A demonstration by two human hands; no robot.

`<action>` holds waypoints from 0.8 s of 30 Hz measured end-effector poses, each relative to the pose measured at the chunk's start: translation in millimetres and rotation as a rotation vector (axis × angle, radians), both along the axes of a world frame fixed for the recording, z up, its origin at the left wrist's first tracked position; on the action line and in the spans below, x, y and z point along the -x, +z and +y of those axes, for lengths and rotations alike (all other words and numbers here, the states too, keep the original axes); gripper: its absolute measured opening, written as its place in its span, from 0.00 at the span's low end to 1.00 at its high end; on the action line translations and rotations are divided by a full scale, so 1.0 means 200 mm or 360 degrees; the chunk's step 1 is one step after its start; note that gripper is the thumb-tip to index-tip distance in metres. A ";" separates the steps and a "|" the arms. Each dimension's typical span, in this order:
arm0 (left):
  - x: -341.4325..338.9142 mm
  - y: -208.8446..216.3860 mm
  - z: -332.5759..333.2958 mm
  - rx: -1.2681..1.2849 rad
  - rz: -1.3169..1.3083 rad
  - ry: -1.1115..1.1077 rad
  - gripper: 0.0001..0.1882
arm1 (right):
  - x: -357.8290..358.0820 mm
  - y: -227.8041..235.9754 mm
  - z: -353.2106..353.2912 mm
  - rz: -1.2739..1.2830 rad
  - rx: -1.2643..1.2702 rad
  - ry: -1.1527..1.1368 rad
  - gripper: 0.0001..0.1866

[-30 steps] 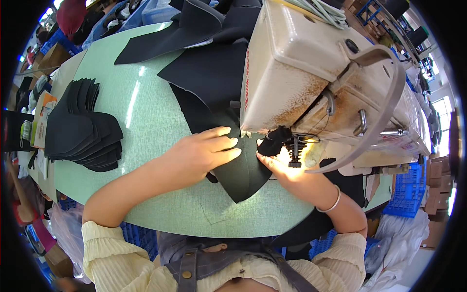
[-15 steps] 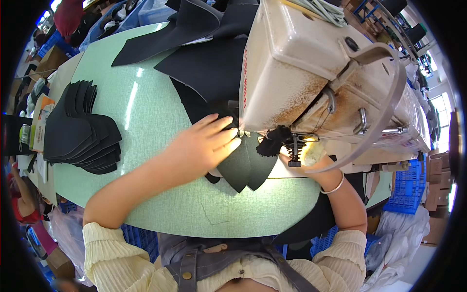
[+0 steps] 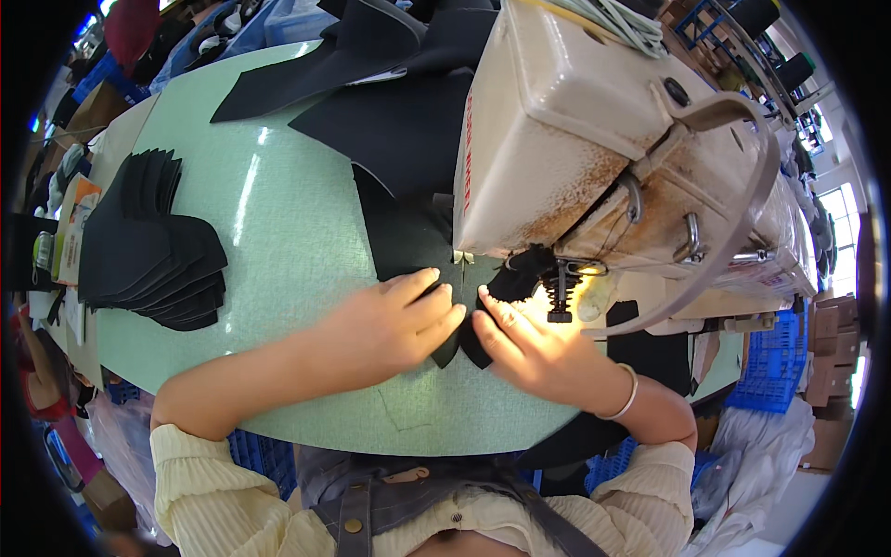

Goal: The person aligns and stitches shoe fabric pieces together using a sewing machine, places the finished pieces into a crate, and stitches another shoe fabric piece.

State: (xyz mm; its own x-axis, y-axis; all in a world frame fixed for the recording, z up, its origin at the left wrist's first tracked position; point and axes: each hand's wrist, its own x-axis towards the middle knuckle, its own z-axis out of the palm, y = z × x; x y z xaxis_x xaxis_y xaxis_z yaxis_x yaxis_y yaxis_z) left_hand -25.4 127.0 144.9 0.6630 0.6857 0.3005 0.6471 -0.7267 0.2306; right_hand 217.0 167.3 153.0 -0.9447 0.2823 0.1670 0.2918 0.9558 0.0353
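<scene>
A black fabric piece (image 3: pixel 404 239) lies on the table under the head of a sewing machine (image 3: pixel 548 121), with a seam line running toward me between its two pointed near ends. My left hand (image 3: pixel 399 325) is closed over the left half, its bent fingers gripping near the seam. On the other half, my right hand (image 3: pixel 538 357) pinches the edge, fingertips close to the seam and just below the machine's black cloth wrap (image 3: pixel 522 271). The machine's lamp lights the right fingers. Fabric under both hands is partly hidden.
A stack of black cut pieces (image 3: pixel 153 251) sits on the green table (image 3: pixel 269 269) to the left. More black fabric (image 3: pixel 371 121) is heaped beyond the machine's left side. A curved lever (image 3: pixel 742 213) arches at the right, with a blue crate (image 3: pixel 770 362) below.
My right hand has come from behind the machine's lamp area to the front of the fabric. My left hand has shifted down toward me, and the fabric's near ends are drawn together.
</scene>
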 end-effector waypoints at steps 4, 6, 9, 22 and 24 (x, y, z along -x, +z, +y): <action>0.01 -0.02 0.00 -0.0056 0.0008 -0.0074 0.17 | 0.02 -0.02 -0.03 0.0132 -0.0098 0.0034 0.17; 0.03 -0.03 0.02 0.0018 -0.0078 -0.0085 0.16 | 0.01 0.00 0.00 0.0072 -0.0100 0.0117 0.17; 0.04 -0.04 0.06 0.0105 -0.0221 -0.0084 0.16 | -0.01 -0.04 0.04 0.0087 -0.0112 0.0065 0.17; 0.03 -0.02 0.10 -0.0226 -0.0075 -0.0012 0.16 | -0.01 -0.07 0.06 -0.0091 -0.0246 -0.0057 0.29; 0.05 -0.04 0.12 -0.0180 -0.0175 -0.0091 0.15 | -0.02 -0.08 0.07 -0.0153 -0.0272 -0.0057 0.30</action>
State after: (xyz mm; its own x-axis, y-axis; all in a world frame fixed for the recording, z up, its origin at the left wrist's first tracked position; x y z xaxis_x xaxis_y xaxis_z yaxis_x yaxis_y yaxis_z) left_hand -36.2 150.8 137.2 0.6588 0.6052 0.4468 0.5791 -0.7871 0.2123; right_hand 221.5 181.8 137.5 -0.9485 0.2913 0.1247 0.3130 0.9227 0.2252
